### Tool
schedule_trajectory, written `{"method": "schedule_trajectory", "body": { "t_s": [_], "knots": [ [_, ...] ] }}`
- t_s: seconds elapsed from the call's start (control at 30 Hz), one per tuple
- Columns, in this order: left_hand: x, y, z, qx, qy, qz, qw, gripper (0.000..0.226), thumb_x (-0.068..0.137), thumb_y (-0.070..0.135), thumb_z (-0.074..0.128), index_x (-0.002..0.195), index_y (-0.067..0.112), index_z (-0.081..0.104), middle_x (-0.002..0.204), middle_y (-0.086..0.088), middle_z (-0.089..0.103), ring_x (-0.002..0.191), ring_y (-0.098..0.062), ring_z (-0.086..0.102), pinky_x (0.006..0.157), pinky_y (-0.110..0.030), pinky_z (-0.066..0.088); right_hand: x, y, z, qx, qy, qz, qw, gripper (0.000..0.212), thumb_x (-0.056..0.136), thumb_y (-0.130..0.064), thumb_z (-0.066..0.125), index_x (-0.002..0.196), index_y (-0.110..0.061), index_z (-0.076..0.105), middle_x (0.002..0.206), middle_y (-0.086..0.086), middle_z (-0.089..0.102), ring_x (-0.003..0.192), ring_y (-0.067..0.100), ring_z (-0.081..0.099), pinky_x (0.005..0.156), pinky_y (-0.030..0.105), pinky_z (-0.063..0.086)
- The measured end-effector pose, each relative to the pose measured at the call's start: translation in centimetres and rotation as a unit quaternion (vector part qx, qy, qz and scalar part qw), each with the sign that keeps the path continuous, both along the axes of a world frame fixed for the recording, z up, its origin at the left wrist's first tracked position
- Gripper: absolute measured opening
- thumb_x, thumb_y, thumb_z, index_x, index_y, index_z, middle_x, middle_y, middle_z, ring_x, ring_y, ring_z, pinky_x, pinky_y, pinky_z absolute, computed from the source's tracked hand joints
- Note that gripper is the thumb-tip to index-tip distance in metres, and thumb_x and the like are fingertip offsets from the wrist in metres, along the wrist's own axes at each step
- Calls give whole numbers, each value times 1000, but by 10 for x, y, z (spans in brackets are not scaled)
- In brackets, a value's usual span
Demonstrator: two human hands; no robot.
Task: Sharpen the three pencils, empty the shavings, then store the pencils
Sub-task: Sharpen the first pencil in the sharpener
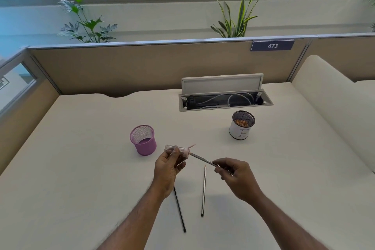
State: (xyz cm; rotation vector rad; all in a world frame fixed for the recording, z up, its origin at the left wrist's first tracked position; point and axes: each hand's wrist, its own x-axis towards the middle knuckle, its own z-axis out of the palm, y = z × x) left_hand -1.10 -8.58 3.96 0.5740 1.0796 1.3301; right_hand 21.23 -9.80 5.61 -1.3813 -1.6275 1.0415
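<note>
My left hand (169, 165) grips a small pink-and-clear sharpener (183, 151) above the desk, and a curl of shaving sticks out of it. My right hand (236, 176) pinches a dark pencil (203, 160) whose tip is in the sharpener. Two more pencils lie on the desk below my hands. The silver one (203, 191) has a pointed tip facing away from me. The black one (179, 210) runs out from under my left wrist. A pink mesh cup (143, 140) stands to the left. At the right, a white-wrapped mesh cup (241, 125) holds shavings.
An open cable tray (225, 99) with its lid raised is set into the white desk (81, 168) behind the cups. Beige partition walls close the back and sides. A rounded white ledge (324, 103) runs along the right edge.
</note>
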Motion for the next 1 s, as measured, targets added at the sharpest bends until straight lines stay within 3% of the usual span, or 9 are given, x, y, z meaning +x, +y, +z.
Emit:
{"method": "schedule_trajectory", "body": {
  "t_s": [0.17,0.27,0.47,0.7,0.8,0.9,1.0],
  "knots": [
    [1,-4,0,5,26,-5,1000,36,82,37,66,107,12,66,102,-9,75,94,-17,71,71,-25,56,-2,0,4,98,-79,22,992,22,81,-3,73,91,-23,75,82,-16,72,74,9,67,70,34,56],
    [3,-6,1,5,20,3,1000,31,85,33,66,107,11,67,102,-7,76,96,-16,71,72,-24,54,-2,0,5,179,-137,13,974,22,79,-1,74,89,-20,72,84,-16,71,77,4,66,71,28,55],
    [6,-7,7,14,-51,46,998,25,81,23,66,101,9,70,93,-5,76,85,-13,71,73,-24,58,-6,2,8,209,-123,-9,970,12,79,-12,76,86,-22,71,80,-16,70,70,1,62,65,21,50],
    [7,-10,13,15,-67,58,996,23,82,21,64,101,10,71,96,-6,77,88,-14,72,72,-23,57,-7,3,15,140,-103,3,985,12,82,-13,74,84,-24,71,70,-15,70,63,10,64,60,31,52],
    [7,-11,15,14,-69,52,996,16,89,16,61,99,11,72,96,-6,77,88,-14,72,73,-23,57,-8,3,20,100,-81,24,991,14,85,-13,70,80,-25,70,62,-13,68,52,8,57,52,23,44],
    [7,-12,15,17,-86,47,995,21,84,18,63,102,9,70,95,-7,77,89,-17,72,74,-24,58,-9,3,24,17,-24,48,998,16,88,-11,68,76,-22,71,58,-3,68,46,6,42,49,21,34],
    [6,-12,17,25,-91,40,995,23,83,18,63,102,6,69,94,-10,76,88,-18,73,73,-25,58,-6,4,26,-123,80,67,987,13,92,-10,64,80,-7,70,59,9,68,45,18,32,43,22,27]
  ]
}}
